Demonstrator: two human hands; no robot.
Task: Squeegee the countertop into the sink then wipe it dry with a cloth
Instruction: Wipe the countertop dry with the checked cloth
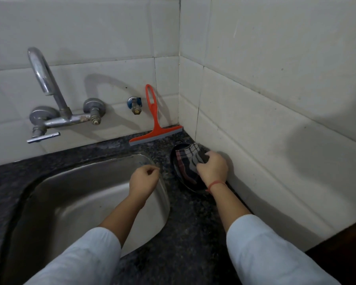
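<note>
At the far left, behind the sink [90,161], a metal tap [47,95] comes out of the tiled wall and arches up over the basin. The sink is steel and set into a dark speckled surface [193,233]. The left hand [144,179] hovers over the sink's right rim; its grip is loose, with the fingers lightly curled around nothing. On the wall behind the sink's right back corner sits a small valve [134,104]. Just right of that valve stands the orange squeegee [155,128], out of either hand. Its blade rests on the surface behind the sink's right back corner and its handle leans on the back wall. The handle's long axis runs nearly upright, with the looped end pointing up and tilting a little to the left. The blade runs from its near left end to its far right end, which points into the corner of the walls. Right of the sink, close to the side wall, a checked cloth [190,161] lies bunched in a dark oval dish [180,175]. The dish's long axis runs from the wall corner toward the person. The right hand [213,167] lies on the cloth's right side, its grip closed on the fabric with curled fingers. A red thread [216,184] circles that wrist.
</note>
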